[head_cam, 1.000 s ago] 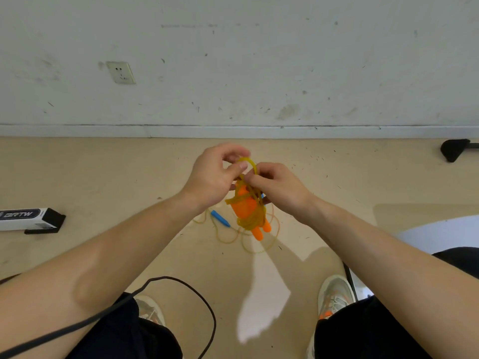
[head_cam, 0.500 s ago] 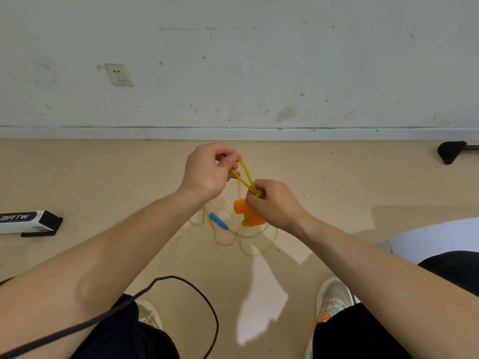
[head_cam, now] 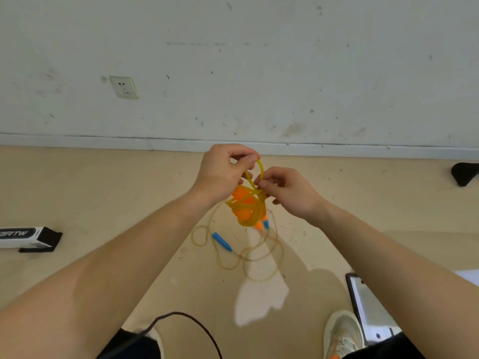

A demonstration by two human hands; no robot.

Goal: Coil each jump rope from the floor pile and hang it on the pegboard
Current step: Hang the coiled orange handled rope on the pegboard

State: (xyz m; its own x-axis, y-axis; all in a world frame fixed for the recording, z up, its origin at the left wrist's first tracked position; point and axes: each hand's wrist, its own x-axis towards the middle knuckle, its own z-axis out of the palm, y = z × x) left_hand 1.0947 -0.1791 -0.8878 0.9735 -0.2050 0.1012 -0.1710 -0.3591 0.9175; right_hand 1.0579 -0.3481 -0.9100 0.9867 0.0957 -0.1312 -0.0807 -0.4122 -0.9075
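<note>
Jump rope, location: the orange-handled jump rope [head_cam: 245, 203] hangs as a wrapped bundle between both hands, clear of the floor [head_cam: 103, 193] and in front of the wall [head_cam: 285, 73]
Head view, left hand: the left hand [head_cam: 224, 172] pinches the top of the yellow loop [head_cam: 261, 169] between thumb and forefinger
Head view, right hand: the right hand [head_cam: 289, 190] has its fingers curled, pinching the cord where the loop meets the bundle
Change: half a second ago the strands ran straight and taut between the hands, with the right hand closed over the bundle; now the hands sit closer, the strands have slackened into a rounded loop, and the bundle shows below
Meaning: the wrap appears cinched, leaving a loop suitable for a peg; hanging is not yet done, and the pegboard is out of view
Floor pile: the blue-handled rope [head_cam: 221, 240] lies uncoiled on the floor beneath the bundle
Surroundings: a black-and-white box [head_cam: 26, 238] lies on the floor at left
</note>
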